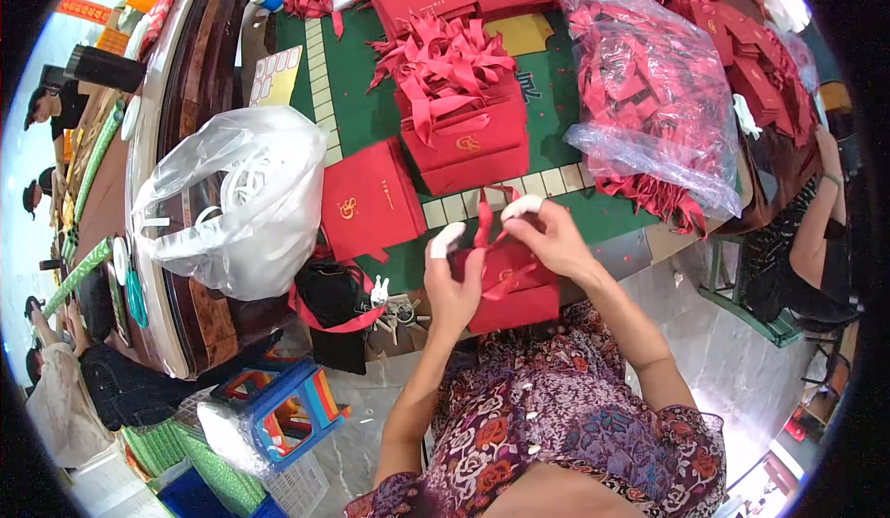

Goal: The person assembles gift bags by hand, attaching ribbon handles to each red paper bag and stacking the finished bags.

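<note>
A small red paper bag (pixel 514 309) sits in front of me at the table's near edge, with red ribbon (pixel 483 224) at its top. My right hand (pixel 553 240) pinches a strand of that ribbon between thumb and a white-covered fingertip. On the other side, my left hand (pixel 454 286) has its thumb against the ribbon, and a white-covered finger points up. Its other fingers are mostly hidden. Just beyond stands a stack of red bags (pixel 468 161) topped with a heap of ribbons (pixel 440 64). Flat red bags (pixel 366 198) lie to its left.
A white plastic bag (pixel 232 203) bulges at the left, and a clear bag of ribboned red pieces (pixel 649 101) lies at the right. A black pouch (pixel 331 296) and keys (pixel 399 317) are near the front edge. A blue stool (pixel 297 407) stands lower left. Another person's arm (pixel 816 212) shows at far right.
</note>
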A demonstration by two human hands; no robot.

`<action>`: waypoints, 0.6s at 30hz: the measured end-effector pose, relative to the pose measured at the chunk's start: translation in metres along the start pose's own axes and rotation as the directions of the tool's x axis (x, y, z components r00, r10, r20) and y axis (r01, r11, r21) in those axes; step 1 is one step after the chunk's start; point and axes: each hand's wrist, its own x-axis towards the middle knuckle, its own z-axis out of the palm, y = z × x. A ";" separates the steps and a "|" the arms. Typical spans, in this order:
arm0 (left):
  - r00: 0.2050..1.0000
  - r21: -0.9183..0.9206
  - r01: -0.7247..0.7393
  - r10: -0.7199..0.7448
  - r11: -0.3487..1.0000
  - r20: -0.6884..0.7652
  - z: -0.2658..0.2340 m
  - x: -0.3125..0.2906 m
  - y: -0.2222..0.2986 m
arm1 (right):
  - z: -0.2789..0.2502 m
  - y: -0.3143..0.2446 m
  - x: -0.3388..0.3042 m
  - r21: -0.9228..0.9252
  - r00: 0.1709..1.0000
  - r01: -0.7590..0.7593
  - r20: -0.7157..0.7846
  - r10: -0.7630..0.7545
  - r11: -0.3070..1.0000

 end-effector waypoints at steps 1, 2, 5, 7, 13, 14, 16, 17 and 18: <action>0.995 -0.066 0.064 -0.058 0.996 0.086 -0.007 -0.005 -0.003 | -0.004 -0.001 0.000 -0.001 1.000 0.002 -0.002 -0.002 1.000; 0.979 -0.115 0.124 -0.103 0.986 0.176 -0.013 -0.006 -0.005 | -0.005 -0.012 0.000 -0.013 0.998 -0.032 -0.061 0.031 0.999; 0.943 -0.278 0.230 -0.142 0.933 0.302 -0.015 -0.017 0.001 | -0.005 -0.012 0.007 -0.016 0.993 -0.017 -0.120 0.015 1.000; 0.931 -0.393 0.269 -0.134 0.879 0.339 -0.018 -0.022 0.007 | -0.005 -0.013 0.013 -0.224 0.991 0.034 -0.116 -0.061 0.974; 0.823 -0.244 0.335 -0.156 0.910 0.547 -0.035 -0.033 0.011 | -0.018 -0.026 0.039 -0.258 0.982 -0.021 -0.187 -0.028 0.966; 0.823 -0.223 0.342 -0.177 0.913 0.540 -0.038 -0.033 0.009 | -0.016 -0.018 0.042 -0.375 0.980 0.030 -0.169 -0.100 0.927; 0.844 -0.280 0.373 -0.199 0.884 0.498 -0.038 -0.037 0.006 | -0.016 -0.008 0.036 -0.272 0.970 0.014 -0.229 -0.079 0.962; 0.861 -0.335 0.405 -0.232 0.851 0.453 -0.040 -0.038 0.005 | -0.019 -0.011 0.032 -0.273 0.971 0.021 -0.222 -0.084 0.962; 0.855 -0.360 0.443 -0.266 0.821 0.446 -0.043 -0.036 0.009 | -0.026 -0.014 0.026 -0.422 0.960 0.006 -0.253 -0.124 0.907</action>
